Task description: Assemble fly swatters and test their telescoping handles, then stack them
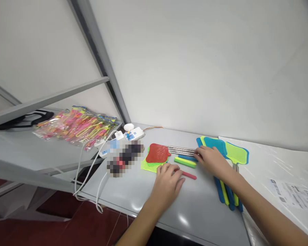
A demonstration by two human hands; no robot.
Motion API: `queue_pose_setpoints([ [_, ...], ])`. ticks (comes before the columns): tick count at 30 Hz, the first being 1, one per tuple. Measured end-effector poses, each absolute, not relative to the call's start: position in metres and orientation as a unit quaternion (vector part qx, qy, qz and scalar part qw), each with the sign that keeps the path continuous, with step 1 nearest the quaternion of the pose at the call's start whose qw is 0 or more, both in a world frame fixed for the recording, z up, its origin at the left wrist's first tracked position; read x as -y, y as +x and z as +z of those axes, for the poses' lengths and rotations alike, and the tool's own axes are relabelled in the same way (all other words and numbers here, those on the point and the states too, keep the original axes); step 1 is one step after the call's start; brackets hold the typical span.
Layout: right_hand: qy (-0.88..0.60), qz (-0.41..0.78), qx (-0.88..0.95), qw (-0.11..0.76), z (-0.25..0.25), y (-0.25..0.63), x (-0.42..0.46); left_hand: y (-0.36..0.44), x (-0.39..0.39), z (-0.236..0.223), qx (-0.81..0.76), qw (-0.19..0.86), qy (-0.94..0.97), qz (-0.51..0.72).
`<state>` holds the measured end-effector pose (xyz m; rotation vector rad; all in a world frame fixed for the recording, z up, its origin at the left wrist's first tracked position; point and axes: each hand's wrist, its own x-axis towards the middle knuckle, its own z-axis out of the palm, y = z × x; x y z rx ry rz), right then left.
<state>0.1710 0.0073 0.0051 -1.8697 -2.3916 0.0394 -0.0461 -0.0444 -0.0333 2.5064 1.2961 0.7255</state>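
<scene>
On the grey table (129, 191), hands apart: left hand (168, 179) over red handle (189, 175), right hand (209, 158) at metal rods (181, 150).
Cannot tell if gripping. Rods lengthwise left-to-right, handle slanting down rightward; pink-and-yellow items (78, 127) inside clear bags (45, 132) at left.

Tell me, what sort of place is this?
Perhaps a small workshop or packing room: a red mesh paddle and metal rods lie on a grey table, with bagged colourful goods heaped at left.

The head-worn camera looks forward and down at the tabletop (195, 208) and wall (195, 71), seemingly from fairly near.
</scene>
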Motion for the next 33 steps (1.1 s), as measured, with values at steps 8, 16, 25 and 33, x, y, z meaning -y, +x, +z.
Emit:
queue_pose_setpoints([
  [8, -0.558, 0.049, 0.827, 0.042, -0.008, 0.134, -0.076, -0.049, 0.048, -0.043, -0.493, 0.097, 0.839, 0.209],
  [16, -0.536, 0.106, 0.836, 0.048, -0.011, 0.139, -0.089, -0.050, 0.044, -0.049, -0.507, 0.112, 0.827, 0.218],
  [25, -0.555, 0.080, 0.819, 0.118, -0.003, 0.141, -0.084, -0.047, 0.042, -0.060, -0.529, 0.083, 0.813, 0.229],
  [33, -0.603, 0.058, 0.679, 0.415, 0.043, 0.156, -0.026, -0.053, 0.049, -0.039, -0.441, 0.159, 0.795, 0.385],
])
